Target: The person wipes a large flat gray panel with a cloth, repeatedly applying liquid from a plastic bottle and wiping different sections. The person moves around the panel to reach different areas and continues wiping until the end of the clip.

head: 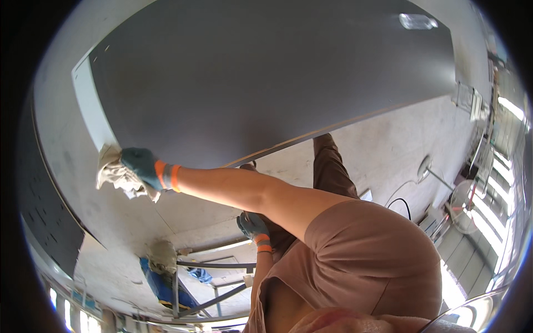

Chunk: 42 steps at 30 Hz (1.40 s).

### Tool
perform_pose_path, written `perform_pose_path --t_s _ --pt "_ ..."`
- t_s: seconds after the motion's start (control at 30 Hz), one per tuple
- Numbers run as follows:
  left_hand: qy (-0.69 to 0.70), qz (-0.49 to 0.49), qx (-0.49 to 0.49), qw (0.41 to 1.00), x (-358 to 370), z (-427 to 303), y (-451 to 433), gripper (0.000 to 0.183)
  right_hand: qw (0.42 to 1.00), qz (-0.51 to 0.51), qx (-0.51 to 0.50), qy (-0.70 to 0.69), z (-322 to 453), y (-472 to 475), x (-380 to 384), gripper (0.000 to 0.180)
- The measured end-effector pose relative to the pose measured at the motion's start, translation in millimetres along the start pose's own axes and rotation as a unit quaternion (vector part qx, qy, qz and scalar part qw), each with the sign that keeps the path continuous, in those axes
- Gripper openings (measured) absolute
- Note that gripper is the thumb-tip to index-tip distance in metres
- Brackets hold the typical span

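Note:
My right hand [141, 166], in a dark grey-green work glove with an orange-and-grey cuff, reaches across to the left. It grips a crumpled off-white cloth [125, 175] at the near left corner of a large dark grey panel [266, 75]. A pale strip [93, 104] runs along the panel's left edge, and its near edge shows a thin tan line. Lower down, my left hand [253, 227], gloved alike, is beside my brown trouser leg. Its fingers look bent, but whether they hold anything is hidden.
A clear plastic bottle [417, 21] lies on the panel's far right. At right stands a pedestal fan [464, 208]. Below my left hand are a metal frame [216, 299] and a blue sack [162, 287]. Another dark panel [46, 212] occupies the left side.

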<state>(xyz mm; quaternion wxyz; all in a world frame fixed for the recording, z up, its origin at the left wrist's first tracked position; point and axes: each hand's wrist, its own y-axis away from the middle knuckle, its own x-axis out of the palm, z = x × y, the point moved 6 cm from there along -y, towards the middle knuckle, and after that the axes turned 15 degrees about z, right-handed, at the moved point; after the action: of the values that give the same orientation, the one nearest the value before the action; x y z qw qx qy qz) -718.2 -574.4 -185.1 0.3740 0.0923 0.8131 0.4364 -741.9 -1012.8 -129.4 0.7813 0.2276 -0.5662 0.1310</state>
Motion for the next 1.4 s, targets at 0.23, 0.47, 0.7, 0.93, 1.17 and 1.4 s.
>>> perform_pose_path --t_s 0.23,0.47,0.7,0.93,1.17,1.4 --pt "-0.103 0.031 0.072 0.992 44.3 -85.8 7.0 0.055 0.96 -0.161 -0.18 0.138 245.9 266.0 -198.8 0.043" --pt "-0.203 0.085 0.126 0.967 105.5 -141.3 16.0 0.054 0.66 -0.542 -0.37 0.365 509.3 698.7 -383.8 0.046" --pt "-0.237 0.11 0.121 0.958 145.9 -173.0 15.5 0.053 0.263 -0.656 -0.087 0.702 544.0 751.0 -411.5 0.059" --pt "-0.225 0.123 0.288 0.923 155.6 -226.3 17.2 0.036 0.375 -0.516 -0.08 0.766 411.8 507.4 -241.2 0.04" --pt "-0.127 0.029 0.359 0.924 149.6 -366.1 5.5 0.027 0.369 -0.371 -0.112 0.845 328.4 454.5 -227.6 0.059" --pt "-0.176 -0.027 0.465 0.867 162.3 -407.5 5.1 0.029 0.244 -0.492 -0.11 0.829 478.4 603.9 -289.7 0.055"
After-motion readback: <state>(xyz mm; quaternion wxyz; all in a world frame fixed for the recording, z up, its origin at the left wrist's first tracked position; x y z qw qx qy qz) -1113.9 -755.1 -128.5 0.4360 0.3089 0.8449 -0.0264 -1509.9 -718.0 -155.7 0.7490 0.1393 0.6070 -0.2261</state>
